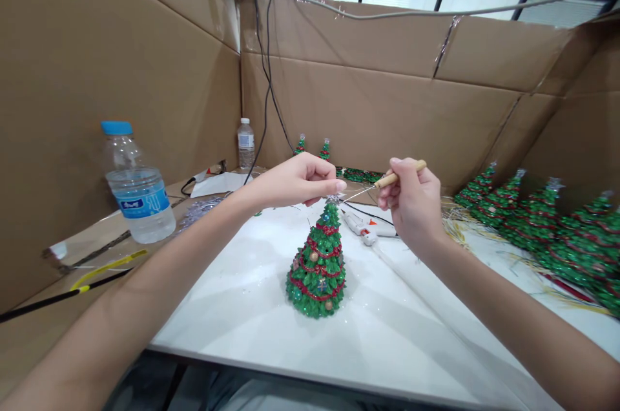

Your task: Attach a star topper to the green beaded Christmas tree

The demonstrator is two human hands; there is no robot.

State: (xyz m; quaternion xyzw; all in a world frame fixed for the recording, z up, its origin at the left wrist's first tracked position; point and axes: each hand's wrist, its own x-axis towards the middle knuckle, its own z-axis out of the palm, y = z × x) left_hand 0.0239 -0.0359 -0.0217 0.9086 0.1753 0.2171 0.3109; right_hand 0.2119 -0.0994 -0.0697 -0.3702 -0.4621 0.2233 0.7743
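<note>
A small green Christmas tree figurine [317, 269] with red garlands and gold balls stands upright on the white table, in front of me. At its tip sits a clear star topper [333, 199]. My left hand [310, 179] is closed in a pinch right at the star, its thumb partly covering it. My right hand [416, 201] grips the wooden handle of an awl [401, 174]. The awl's thin metal shaft slants down and left, its point close to the treetop; whether it touches the star I cannot tell.
Behind the tree lies a white glue gun [369, 230]. Several finished trees [533, 210] line the right side among loose strands. A large water bottle [140, 188] stands at left, a smaller bottle [245, 143] farther back. Cardboard walls [378, 94] surround the table; black cables [268, 68] hang down.
</note>
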